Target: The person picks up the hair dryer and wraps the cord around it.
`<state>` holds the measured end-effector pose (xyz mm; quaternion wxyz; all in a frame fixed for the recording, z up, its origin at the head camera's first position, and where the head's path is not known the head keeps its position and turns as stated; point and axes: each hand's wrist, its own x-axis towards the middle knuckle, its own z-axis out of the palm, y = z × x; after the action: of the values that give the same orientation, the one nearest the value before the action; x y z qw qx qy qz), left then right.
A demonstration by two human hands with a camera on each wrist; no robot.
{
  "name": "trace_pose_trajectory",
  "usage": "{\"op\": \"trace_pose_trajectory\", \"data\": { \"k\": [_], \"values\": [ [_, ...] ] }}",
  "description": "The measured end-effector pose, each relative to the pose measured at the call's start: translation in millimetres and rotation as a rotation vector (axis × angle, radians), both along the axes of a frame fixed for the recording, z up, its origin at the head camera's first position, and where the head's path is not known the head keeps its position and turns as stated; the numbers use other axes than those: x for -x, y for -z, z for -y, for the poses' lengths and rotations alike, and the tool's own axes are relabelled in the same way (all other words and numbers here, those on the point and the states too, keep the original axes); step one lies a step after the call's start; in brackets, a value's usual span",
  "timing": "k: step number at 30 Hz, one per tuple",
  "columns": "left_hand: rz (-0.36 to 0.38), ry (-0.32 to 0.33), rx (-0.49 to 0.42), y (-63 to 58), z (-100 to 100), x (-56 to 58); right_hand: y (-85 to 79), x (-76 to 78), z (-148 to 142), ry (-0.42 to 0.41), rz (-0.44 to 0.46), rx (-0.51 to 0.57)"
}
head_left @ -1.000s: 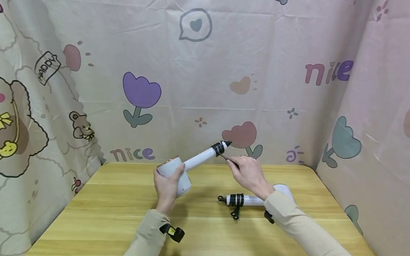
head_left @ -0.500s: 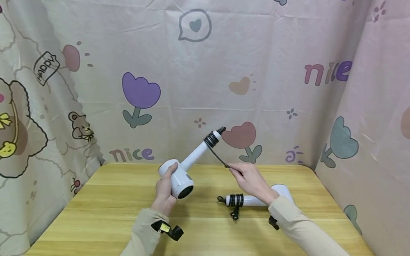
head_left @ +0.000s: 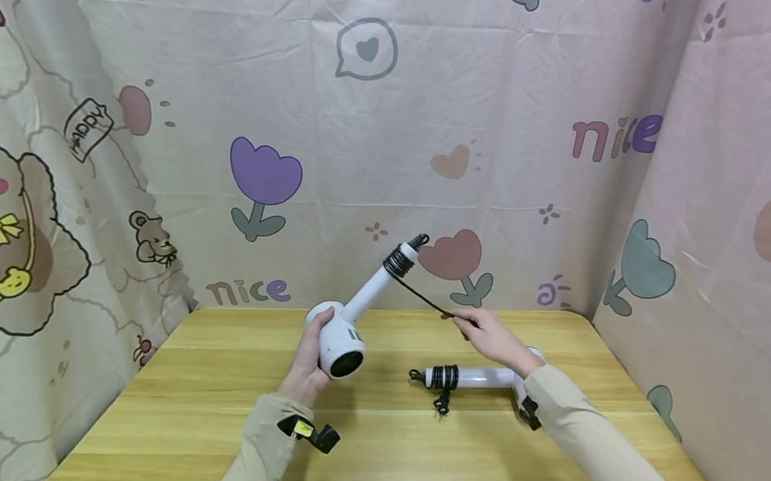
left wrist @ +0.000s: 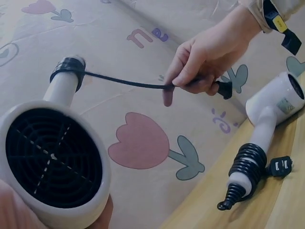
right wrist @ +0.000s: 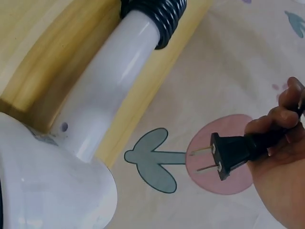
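Note:
My left hand (head_left: 307, 361) grips a white hair dryer (head_left: 368, 293) by its barrel, with the handle tilted up and to the right. Black cord (head_left: 422, 297) is coiled around the handle's end, and one length stretches taut from it to my right hand (head_left: 494, 338). That hand holds the cord near its two-pin plug (right wrist: 233, 152), whose prongs show in the right wrist view. In the left wrist view the held dryer's round black grille (left wrist: 53, 157) faces the camera.
A second white hair dryer (head_left: 484, 378) lies on the wooden table (head_left: 202, 409) below my right forearm, cord wound on its handle and plug (head_left: 442, 402) hanging loose. Patterned curtain (head_left: 396, 133) stands behind the table and on both sides.
The held dryer has turned so its handle points more upward and its grille shows. My right hand has moved right and slightly down, drawing out a longer stretch of cord.

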<state>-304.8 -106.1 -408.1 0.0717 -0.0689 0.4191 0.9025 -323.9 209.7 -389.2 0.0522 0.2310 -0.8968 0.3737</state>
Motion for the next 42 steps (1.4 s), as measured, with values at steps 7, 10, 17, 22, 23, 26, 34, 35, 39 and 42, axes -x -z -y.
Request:
{"op": "trace_pose_trajectory", "data": {
  "k": [7,10,17,22,23,26,34,35,39,42],
  "values": [
    [-0.023,0.130,0.069,1.6,2.6,-2.3,-3.1,14.4,-15.1,0.036,0.059,0.007],
    [-0.038,0.171,0.143,3.8,4.8,-3.6,-7.8,18.7,-22.5,0.118,0.061,-0.003],
    [-0.071,0.375,0.294,14.1,8.5,-4.7,-15.4,22.6,-22.4,0.148,0.076,-0.055],
    [-0.100,0.421,0.397,18.9,12.3,-5.2,-21.4,20.8,-18.1,0.163,-0.064,-0.062],
    [-0.100,0.406,0.423,19.4,13.3,-5.2,-23.3,20.2,-17.1,0.169,-0.091,-0.065],
    [-0.106,0.362,0.499,20.3,16.3,-4.6,-29.0,18.3,-13.2,0.193,-0.129,-0.072],
    [-0.164,0.314,0.608,19.0,18.2,-5.8,-33.6,12.7,3.1,0.223,-0.181,-0.104],
    [-0.173,0.306,0.625,18.5,18.0,-5.9,-33.2,12.2,4.8,0.229,-0.190,-0.116],
    [-0.213,0.264,0.680,16.5,17.3,-6.2,-34.2,10.2,10.5,0.243,-0.241,-0.137],
    [-0.230,0.208,0.724,15.6,16.2,-5.5,-37.3,8.1,14.5,0.252,-0.289,-0.130]
  ]
}}
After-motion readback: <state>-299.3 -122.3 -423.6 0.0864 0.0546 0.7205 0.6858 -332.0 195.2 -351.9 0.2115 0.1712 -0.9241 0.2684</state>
